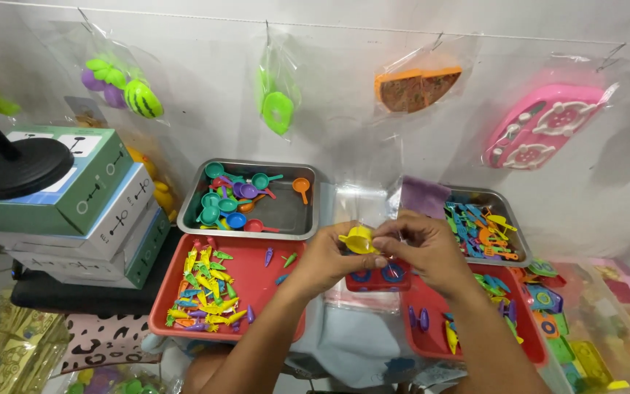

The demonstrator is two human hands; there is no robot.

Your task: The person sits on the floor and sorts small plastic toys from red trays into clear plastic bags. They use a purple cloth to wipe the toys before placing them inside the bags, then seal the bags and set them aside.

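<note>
My left hand (327, 257) and my right hand (423, 248) meet over the middle of the table. Together they hold a clear plastic bag (364, 211) with a small yellow toy cup (359, 239) at its mouth, pinched between the fingers of both hands. A red toy piece with blue wheels (378, 277) sits just below my hands, seemingly inside the bag's lower part.
A red tray (271, 281) at the left holds several small coloured toy vegetables. A metal tray (293, 215) behind it holds toy pans and ladles. Another metal tray (508, 211) and a second red tray (432, 343) with toy pieces lie at the right. Stacked boxes (74, 211) stand at far left; bagged toys hang on the wall.
</note>
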